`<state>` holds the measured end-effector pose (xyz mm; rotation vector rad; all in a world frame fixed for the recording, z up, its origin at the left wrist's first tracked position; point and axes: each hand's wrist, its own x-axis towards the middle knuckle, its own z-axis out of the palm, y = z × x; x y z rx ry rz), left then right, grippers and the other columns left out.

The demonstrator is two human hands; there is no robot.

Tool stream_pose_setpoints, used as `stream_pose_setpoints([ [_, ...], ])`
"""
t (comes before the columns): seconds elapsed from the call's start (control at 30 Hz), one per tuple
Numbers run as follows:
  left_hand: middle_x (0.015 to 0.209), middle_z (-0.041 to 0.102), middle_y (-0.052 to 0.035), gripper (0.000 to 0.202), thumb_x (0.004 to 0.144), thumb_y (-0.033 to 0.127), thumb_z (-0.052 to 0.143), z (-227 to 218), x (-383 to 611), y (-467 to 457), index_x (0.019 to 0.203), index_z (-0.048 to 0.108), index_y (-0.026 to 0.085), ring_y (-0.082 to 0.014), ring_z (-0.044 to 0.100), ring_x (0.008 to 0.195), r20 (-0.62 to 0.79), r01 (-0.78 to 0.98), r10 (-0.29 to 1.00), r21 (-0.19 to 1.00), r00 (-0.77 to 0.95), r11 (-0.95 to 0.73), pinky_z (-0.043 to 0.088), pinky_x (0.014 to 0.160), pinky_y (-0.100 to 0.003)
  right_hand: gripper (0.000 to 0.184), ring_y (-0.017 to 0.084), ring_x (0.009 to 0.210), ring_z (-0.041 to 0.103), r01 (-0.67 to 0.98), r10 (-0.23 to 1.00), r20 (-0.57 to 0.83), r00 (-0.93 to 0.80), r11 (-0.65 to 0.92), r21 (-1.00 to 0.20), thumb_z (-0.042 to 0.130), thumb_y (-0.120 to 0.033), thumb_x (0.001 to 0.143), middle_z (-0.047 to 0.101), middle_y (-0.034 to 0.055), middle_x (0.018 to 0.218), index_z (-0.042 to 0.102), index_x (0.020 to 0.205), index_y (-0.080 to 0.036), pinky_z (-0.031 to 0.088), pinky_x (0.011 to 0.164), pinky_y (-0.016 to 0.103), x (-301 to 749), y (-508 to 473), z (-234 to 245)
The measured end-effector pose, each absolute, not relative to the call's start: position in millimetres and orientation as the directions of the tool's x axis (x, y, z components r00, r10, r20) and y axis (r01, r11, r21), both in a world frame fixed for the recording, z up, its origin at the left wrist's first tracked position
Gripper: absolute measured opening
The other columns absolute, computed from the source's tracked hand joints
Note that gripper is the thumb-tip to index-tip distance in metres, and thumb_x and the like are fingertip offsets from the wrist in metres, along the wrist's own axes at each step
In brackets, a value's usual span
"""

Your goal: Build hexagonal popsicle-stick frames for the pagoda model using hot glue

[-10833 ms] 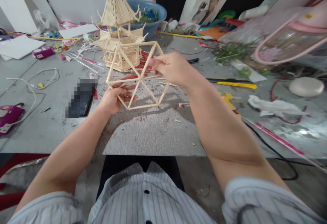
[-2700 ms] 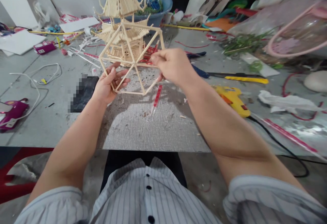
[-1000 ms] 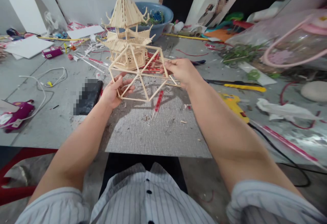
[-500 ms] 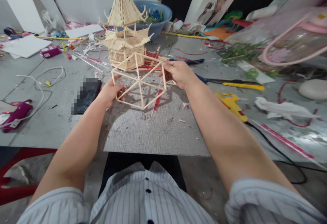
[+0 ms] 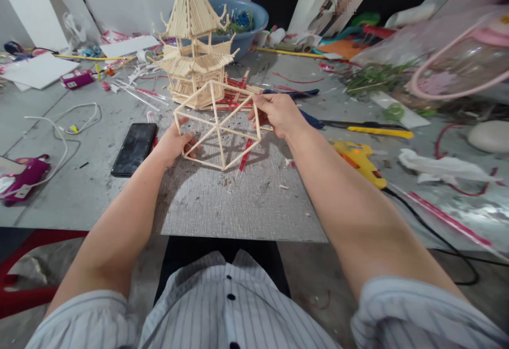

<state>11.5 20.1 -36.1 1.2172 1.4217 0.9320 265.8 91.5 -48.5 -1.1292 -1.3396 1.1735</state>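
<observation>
Between my hands I hold a hexagonal stick frame point(image 5: 218, 126), made of thin pale wooden sticks with spokes meeting at the centre. It is tilted above the table. My left hand point(image 5: 177, 142) is closed on its left edge. My right hand point(image 5: 274, 111) pinches its upper right corner. Just behind the frame stands a pagoda model point(image 5: 194, 46) built of the same sticks, with a pointed roof and upturned eaves. Loose sticks and red strips point(image 5: 238, 92) lie beside the model's base, partly hidden by the frame.
A black phone point(image 5: 134, 149) lies left of my left hand. To the right are a yellow glue gun point(image 5: 360, 162), a yellow-handled cutter point(image 5: 377, 131) and dark-handled pliers point(image 5: 312, 120). A blue basin point(image 5: 254, 17) stands behind the pagoda. Purple boxes point(image 5: 27, 182) and cables lie at left.
Hardly anything differs. The view has shifted very slightly, and both hands keep their hold on the stick frame in nearly the same position.
</observation>
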Motion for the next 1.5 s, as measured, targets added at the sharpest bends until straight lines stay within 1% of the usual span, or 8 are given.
stream_pose_setpoints([
  [0.2,0.053,0.065,0.0027,0.063,0.091,0.006,0.046,-37,11,21,0.151,0.025,0.011,-0.0136,0.055,0.033,-0.187,0.201,0.982,0.963,0.012,0.180,0.044,0.040,-0.022,0.026,0.008,0.033,0.049,0.017,0.997,0.073,-0.034,0.074,-0.997,0.061,-0.035,0.095,0.062,-0.0021,0.050,0.068,0.078,-0.016,0.043,0.034,0.018,260,84,-41],
  [0.5,0.053,0.066,0.0031,0.064,0.091,0.007,0.047,-38,12,20,0.151,0.026,0.012,-0.0141,0.056,0.034,-0.188,0.210,0.982,0.961,0.008,0.182,0.045,0.041,-0.022,0.028,0.009,0.034,0.049,0.043,0.996,0.078,-0.046,0.080,-0.996,0.064,-0.042,0.092,0.062,-0.0005,0.054,0.069,0.081,-0.017,0.044,0.035,0.022,262,84,-42],
  [0.73,0.052,0.064,0.0035,0.063,0.091,0.008,0.049,-38,13,21,0.151,0.028,0.012,-0.0141,0.055,0.034,-0.202,0.198,0.979,0.959,-0.014,0.201,0.044,0.041,-0.023,0.025,0.009,0.034,0.049,0.036,0.998,0.061,-0.022,0.062,-0.997,0.063,-0.039,0.092,0.061,-0.0014,0.054,0.070,0.087,-0.016,0.042,0.036,0.022,260,83,-40],
  [0.93,0.056,0.063,0.0040,0.045,0.101,0.034,0.041,-34,11,20,0.144,0.040,0.020,-0.0124,0.055,0.035,-0.201,0.041,0.980,0.979,-0.013,0.201,0.045,0.042,-0.023,0.028,0.009,0.038,0.051,0.030,0.995,0.054,-0.082,0.056,-0.998,0.061,-0.046,0.093,0.063,-0.0012,0.060,0.071,0.094,-0.019,0.045,0.040,0.024,263,86,-42],
  [1.03,0.060,0.065,0.0031,0.048,0.102,0.044,0.037,-30,10,19,0.144,0.040,0.022,-0.0115,0.056,0.036,-0.217,0.000,0.976,0.976,-0.002,0.217,0.043,0.041,-0.022,0.030,0.009,0.041,0.052,0.025,0.994,0.065,-0.088,0.067,-0.997,0.060,-0.049,0.092,0.066,0.0001,0.068,0.070,0.094,-0.021,0.047,0.044,0.025,265,88,-44],
  [1.13,0.065,0.067,0.0018,0.050,0.101,0.046,0.039,-26,9,18,0.146,0.038,0.024,-0.0109,0.058,0.039,-0.233,-0.065,0.973,0.971,-0.001,0.232,0.044,0.042,-0.022,0.030,0.009,0.044,0.052,0.013,0.995,0.063,-0.075,0.064,-0.998,0.059,-0.049,0.093,0.066,0.0007,0.071,0.069,0.091,-0.021,0.048,0.047,0.026,264,87,-44],
  [1.33,0.070,0.071,0.0012,0.053,0.101,0.047,0.039,-27,5,22,0.151,0.033,0.028,-0.0115,0.060,0.043,-0.204,-0.171,0.979,0.965,-0.020,0.197,0.046,0.045,-0.024,0.024,0.006,0.039,0.044,-0.024,0.996,0.049,0.073,0.051,-0.998,0.064,-0.035,0.091,0.051,-0.0051,0.055,0.059,0.073,-0.020,0.041,0.039,0.021,263,89,-45],
  [1.5,0.082,0.076,0.0000,0.052,0.101,0.048,0.036,-32,3,28,0.151,0.033,0.031,-0.0118,0.062,0.050,-0.151,-0.228,0.985,0.965,-0.079,0.130,0.048,0.049,-0.025,0.030,0.006,0.036,0.040,-0.025,0.978,0.098,0.182,0.104,-0.994,0.062,-0.035,0.093,0.042,-0.0070,0.050,0.054,0.068,-0.021,0.036,0.035,0.019,276,102,-49],
])
